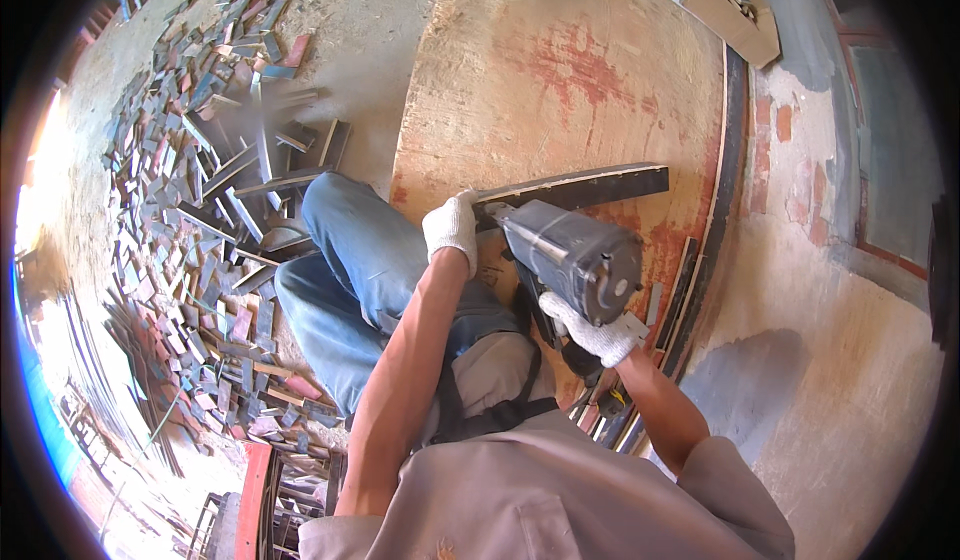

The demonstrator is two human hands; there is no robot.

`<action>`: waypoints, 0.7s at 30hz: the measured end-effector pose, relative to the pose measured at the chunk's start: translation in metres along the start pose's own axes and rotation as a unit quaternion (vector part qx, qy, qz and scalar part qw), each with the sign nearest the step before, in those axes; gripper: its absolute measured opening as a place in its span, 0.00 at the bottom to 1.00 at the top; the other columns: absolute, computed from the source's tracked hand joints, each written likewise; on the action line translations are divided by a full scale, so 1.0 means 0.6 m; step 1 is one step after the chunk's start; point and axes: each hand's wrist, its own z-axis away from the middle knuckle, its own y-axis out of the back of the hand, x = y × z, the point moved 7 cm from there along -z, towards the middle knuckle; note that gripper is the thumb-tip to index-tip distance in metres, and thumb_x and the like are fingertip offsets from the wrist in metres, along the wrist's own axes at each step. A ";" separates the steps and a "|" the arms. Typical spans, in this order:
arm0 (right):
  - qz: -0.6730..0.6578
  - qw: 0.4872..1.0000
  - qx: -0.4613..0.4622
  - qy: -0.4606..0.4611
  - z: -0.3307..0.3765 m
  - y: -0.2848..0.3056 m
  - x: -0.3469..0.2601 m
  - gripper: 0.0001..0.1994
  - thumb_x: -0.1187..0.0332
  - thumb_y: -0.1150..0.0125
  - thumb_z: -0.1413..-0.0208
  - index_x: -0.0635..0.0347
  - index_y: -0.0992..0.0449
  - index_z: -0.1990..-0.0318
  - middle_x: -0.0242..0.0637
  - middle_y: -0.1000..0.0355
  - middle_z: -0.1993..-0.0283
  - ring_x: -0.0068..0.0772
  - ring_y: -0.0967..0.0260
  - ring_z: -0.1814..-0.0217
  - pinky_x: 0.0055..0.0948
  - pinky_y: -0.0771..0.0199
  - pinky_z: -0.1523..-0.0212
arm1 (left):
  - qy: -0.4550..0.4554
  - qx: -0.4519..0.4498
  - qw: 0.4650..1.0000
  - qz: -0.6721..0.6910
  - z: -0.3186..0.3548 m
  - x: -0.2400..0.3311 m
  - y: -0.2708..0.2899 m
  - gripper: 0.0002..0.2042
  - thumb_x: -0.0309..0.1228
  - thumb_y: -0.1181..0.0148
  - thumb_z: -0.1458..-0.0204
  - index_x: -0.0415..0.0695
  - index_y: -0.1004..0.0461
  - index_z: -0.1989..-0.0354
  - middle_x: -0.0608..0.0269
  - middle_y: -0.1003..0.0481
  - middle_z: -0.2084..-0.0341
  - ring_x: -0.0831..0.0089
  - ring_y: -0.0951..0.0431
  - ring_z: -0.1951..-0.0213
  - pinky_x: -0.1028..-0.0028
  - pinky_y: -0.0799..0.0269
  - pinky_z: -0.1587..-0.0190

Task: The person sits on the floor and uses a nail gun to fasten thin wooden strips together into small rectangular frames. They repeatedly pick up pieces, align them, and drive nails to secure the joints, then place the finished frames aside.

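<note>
My right hand [590, 332], in a white knit glove, is wrapped round the grip of a large grey and black nail gun [570, 255]. The tool lies slantwise, its round cap toward the right and its nose near the left end of a dark, slightly curved wooden strip [600, 188]. My left hand [451, 228], gloved alike, is closed round that left end, beside my knee. The strip's other end extends to the right over the board. Whether the nose touches the wood is hidden.
A red-stained plywood sheet [480, 90] lies ahead and under the strip. Many wood offcuts [190, 310] cover the floor at left, with longer dark pieces [235, 175] near my knees. A cardboard box [735, 20] sits far right by the wall. Narrow strips [680, 290] lie right of the tool.
</note>
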 end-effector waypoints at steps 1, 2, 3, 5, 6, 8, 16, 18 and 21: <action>0.017 1.000 0.010 0.010 0.004 0.005 0.005 0.21 0.53 0.37 0.35 0.49 0.25 0.39 0.39 0.27 0.38 0.43 0.29 0.37 0.46 0.30 0.39 | 0.006 -0.006 1.000 0.000 0.003 0.003 -0.002 0.15 0.36 0.34 0.45 0.35 0.17 0.60 0.54 0.19 0.65 0.65 0.21 0.66 0.65 0.22 0.63; 0.003 1.000 0.000 -0.011 0.008 0.006 -0.005 0.20 0.53 0.37 0.35 0.49 0.24 0.39 0.39 0.25 0.40 0.42 0.28 0.39 0.45 0.29 0.40 | -0.113 -0.076 0.977 -0.165 -0.033 0.006 0.015 0.15 0.37 0.33 0.46 0.38 0.16 0.59 0.54 0.18 0.66 0.67 0.20 0.65 0.64 0.22 0.62; -0.015 0.999 0.008 -0.040 0.013 0.014 -0.010 0.20 0.53 0.36 0.35 0.50 0.23 0.41 0.40 0.24 0.43 0.42 0.27 0.41 0.44 0.28 0.41 | -0.191 -0.048 0.921 -0.335 -0.015 0.025 0.002 0.13 0.35 0.36 0.44 0.40 0.16 0.56 0.55 0.18 0.66 0.70 0.19 0.66 0.64 0.21 0.62; -0.052 0.995 0.019 -0.078 0.024 0.029 -0.038 0.19 0.53 0.35 0.36 0.53 0.21 0.44 0.40 0.21 0.50 0.41 0.24 0.45 0.42 0.27 0.43 | -0.179 -0.045 0.963 -0.194 -0.050 0.007 0.037 0.14 0.37 0.34 0.44 0.39 0.17 0.56 0.55 0.21 0.69 0.68 0.20 0.66 0.65 0.18 0.64; -0.015 0.998 0.034 -0.051 0.025 0.027 -0.038 0.19 0.55 0.34 0.37 0.54 0.21 0.44 0.38 0.20 0.51 0.38 0.24 0.49 0.41 0.25 0.45 | -0.176 -0.040 0.976 -0.124 -0.066 -0.002 0.056 0.15 0.38 0.33 0.44 0.38 0.18 0.56 0.55 0.22 0.70 0.67 0.21 0.67 0.65 0.17 0.65; 0.140 0.988 0.055 -0.033 0.045 0.019 0.045 0.20 0.58 0.33 0.37 0.55 0.22 0.42 0.38 0.21 0.49 0.37 0.24 0.50 0.41 0.25 0.45 | -0.072 -0.008 0.997 0.038 0.021 0.047 0.044 0.17 0.38 0.32 0.45 0.33 0.19 0.61 0.56 0.23 0.71 0.69 0.22 0.70 0.67 0.19 0.68; 0.033 0.958 0.283 0.023 0.059 0.000 0.033 0.24 0.69 0.28 0.49 0.52 0.24 0.43 0.45 0.19 0.56 0.55 0.20 0.55 0.46 0.19 0.55 | -0.334 -0.030 0.937 0.094 0.025 0.263 0.341 0.18 0.41 0.36 0.42 0.45 0.21 0.46 0.57 0.23 0.55 0.62 0.21 0.55 0.60 0.16 0.59; 0.102 0.936 0.327 0.078 0.051 -0.011 0.015 0.26 0.65 0.25 0.50 0.58 0.26 0.44 0.47 0.19 0.64 0.55 0.19 0.63 0.48 0.19 0.63 | -0.308 -0.018 0.944 0.114 0.008 0.274 0.445 0.21 0.47 0.43 0.38 0.45 0.24 0.45 0.56 0.24 0.50 0.59 0.22 0.50 0.57 0.19 0.53; 0.127 0.934 0.329 -0.062 0.044 -0.009 0.001 0.31 0.59 0.26 0.51 0.59 0.28 0.41 0.53 0.20 0.66 0.58 0.20 0.66 0.51 0.20 0.66 | -0.128 0.015 0.974 0.188 -0.043 0.195 0.539 0.27 0.57 0.54 0.33 0.46 0.28 0.42 0.54 0.25 0.44 0.53 0.25 0.43 0.54 0.23 0.45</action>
